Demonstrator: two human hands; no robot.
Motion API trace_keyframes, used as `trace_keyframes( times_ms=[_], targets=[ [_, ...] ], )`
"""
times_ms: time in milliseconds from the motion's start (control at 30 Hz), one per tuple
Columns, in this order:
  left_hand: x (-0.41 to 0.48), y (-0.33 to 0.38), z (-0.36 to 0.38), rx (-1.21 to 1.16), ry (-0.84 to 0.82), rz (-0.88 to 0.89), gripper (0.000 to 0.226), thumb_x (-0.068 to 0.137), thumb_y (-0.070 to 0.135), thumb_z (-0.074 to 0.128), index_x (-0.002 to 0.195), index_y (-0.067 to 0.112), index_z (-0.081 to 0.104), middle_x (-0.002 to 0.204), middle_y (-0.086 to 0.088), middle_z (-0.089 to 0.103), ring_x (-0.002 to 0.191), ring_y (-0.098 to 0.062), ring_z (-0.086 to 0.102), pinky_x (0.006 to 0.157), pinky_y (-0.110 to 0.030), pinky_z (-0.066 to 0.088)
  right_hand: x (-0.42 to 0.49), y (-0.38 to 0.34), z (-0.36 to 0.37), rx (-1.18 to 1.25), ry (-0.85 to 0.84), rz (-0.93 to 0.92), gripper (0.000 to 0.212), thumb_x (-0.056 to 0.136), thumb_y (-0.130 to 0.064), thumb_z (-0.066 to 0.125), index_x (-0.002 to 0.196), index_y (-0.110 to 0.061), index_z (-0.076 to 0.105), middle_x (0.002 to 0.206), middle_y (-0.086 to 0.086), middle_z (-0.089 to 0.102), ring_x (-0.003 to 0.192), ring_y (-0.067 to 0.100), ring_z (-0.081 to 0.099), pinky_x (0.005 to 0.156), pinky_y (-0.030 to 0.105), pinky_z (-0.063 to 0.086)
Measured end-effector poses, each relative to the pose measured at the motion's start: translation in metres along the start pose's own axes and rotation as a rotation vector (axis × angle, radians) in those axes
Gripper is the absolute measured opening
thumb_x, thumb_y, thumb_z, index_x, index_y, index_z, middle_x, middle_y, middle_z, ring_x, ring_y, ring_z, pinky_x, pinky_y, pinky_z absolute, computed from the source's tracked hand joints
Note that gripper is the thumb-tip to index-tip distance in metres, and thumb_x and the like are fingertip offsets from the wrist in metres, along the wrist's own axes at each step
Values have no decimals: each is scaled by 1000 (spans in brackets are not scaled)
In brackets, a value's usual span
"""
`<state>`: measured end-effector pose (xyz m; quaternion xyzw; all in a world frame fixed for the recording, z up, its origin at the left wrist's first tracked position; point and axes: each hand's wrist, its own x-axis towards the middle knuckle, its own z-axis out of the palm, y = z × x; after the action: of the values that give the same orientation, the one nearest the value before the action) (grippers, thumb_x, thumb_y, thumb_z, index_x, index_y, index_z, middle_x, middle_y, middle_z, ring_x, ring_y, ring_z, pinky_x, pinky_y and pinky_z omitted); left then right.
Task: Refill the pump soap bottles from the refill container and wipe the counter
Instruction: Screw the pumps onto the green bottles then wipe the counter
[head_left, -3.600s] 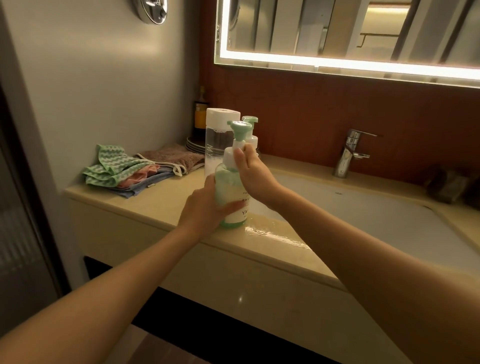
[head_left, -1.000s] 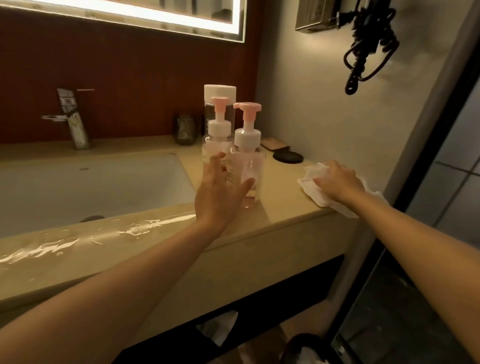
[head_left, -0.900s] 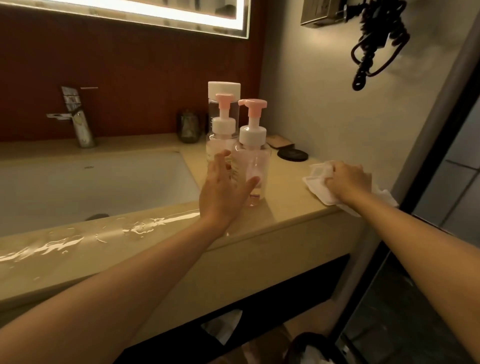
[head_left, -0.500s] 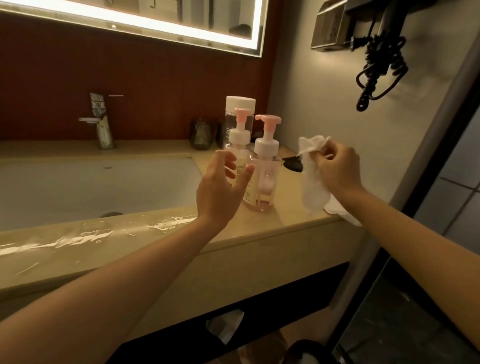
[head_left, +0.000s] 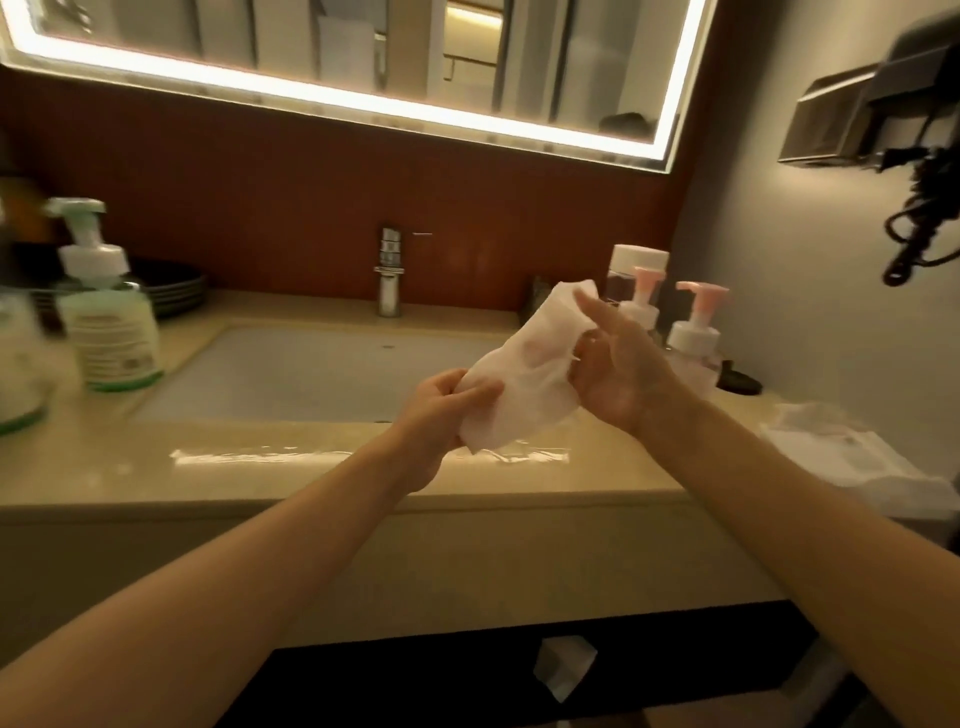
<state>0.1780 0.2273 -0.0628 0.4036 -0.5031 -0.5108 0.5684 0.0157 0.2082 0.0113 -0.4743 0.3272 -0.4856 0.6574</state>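
Observation:
Both my hands hold a white wipe in the air above the counter's front edge. My left hand grips its lower end. My right hand pinches its upper end, with some fingers stretched out. A wet streak shines on the beige counter below. Two pink pump bottles stand at the right, in front of a clear refill container with a white cap. A green pump bottle stands at the left.
The white sink basin and chrome tap lie behind my hands. A pack of white wipes lies on the counter's right end. A black round lid sits near the pink bottles. A hair dryer hangs on the right wall.
My right hand lifted the wipe off the counter's right end and brought it over the middle. My left hand left the pink bottles and took the wipe's lower end. The view swung left.

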Motion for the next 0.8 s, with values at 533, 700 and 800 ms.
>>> trace_keyframes(
  times_ms=[533, 700, 800],
  targets=[
    [-70, 73, -184, -207, 453, -25, 23, 90, 2, 43, 79, 10, 62, 58, -2, 47, 44, -8, 44, 43, -18, 41, 51, 88, 158, -497, -574, 327, 25, 82, -2, 53, 103, -13, 60, 110, 9, 50, 93, 20, 51, 65, 20, 54],
    [-95, 90, -228, -75, 504, -78, 20, 86, -1, 49, 92, 12, 64, 85, -9, 59, 70, -20, 59, 52, -26, 53, 56, 102, 202, -173, -569, 497, 33, 73, -13, 58, 105, -9, 52, 105, 11, 50, 87, 21, 54, 60, 24, 54],
    [-109, 93, -252, 60, 434, -127, 21, 85, 6, 58, 105, 10, 63, 91, -10, 62, 72, -20, 60, 52, -27, 54, 62, 115, 215, 29, -518, 491, 39, 69, -13, 59, 107, -8, 51, 105, 14, 49, 88, 25, 55, 67, 31, 57]
  ],
)
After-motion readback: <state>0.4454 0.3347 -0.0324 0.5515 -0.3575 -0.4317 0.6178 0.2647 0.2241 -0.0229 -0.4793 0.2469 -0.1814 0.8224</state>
